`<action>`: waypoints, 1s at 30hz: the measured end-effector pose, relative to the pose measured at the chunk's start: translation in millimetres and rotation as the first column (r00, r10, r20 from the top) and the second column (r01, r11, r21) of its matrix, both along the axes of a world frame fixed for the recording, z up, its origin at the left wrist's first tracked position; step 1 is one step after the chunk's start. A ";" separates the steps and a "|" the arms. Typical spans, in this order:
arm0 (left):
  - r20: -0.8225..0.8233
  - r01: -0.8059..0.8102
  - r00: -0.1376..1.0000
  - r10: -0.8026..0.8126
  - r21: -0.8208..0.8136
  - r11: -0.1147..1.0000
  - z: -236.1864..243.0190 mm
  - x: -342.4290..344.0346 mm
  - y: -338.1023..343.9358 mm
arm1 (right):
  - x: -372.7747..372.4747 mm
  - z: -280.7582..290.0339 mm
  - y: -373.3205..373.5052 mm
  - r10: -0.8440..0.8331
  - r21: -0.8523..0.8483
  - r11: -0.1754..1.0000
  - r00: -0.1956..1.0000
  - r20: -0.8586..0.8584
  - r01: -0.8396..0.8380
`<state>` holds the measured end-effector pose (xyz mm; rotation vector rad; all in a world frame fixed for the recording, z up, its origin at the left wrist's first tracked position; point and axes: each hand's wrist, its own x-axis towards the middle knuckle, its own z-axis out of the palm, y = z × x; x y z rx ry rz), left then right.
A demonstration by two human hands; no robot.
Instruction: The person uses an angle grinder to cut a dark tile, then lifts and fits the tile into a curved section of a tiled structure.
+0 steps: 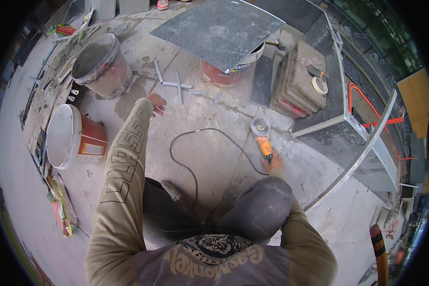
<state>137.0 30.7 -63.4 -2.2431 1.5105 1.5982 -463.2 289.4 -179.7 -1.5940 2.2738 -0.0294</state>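
Observation:
My right hand (274, 164) is closed around the rear end of an orange angle grinder (263, 144), beside my right knee. The grinder's round disc (260, 126) points away from me, close to the concrete floor. From the grinder a black cord (195, 131) loops across the floor between my feet. My left arm reaches forward, and my left hand (157, 104) is empty with its fingers apart, low over the floor. Just beyond it lie thin grey tile strips (180, 88), two of them crossed. Whether the disc is spinning cannot be made out.
A large grey tile (214, 33) lies across a red bucket (221, 74) ahead. Two more buckets, one dusty (114, 76) and one white-rimmed (91, 143), stand at left. Stacked stone blocks (295, 81) hold a tape roll (319, 86). A long metal strip (357, 162) crosses at right.

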 end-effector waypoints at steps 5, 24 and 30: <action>0.124 0.069 0.989 -0.081 0.102 0.992 -19.2 31.2 5.7 | -10.7 -6.8 -11.9 0.055 0.021 0.998 0.997 0.056 -0.056; -0.317 -0.479 0.836 0.448 -0.021 0.878 149.6 88.4 -16.3 | 115.1 208.6 -180.3 0.127 0.060 0.982 0.858 0.498 -0.180; -0.369 -0.373 0.807 0.462 0.289 0.882 257.9 49.0 109.9 | 187.6 328.7 -243.0 0.181 0.071 0.971 0.894 0.409 -0.229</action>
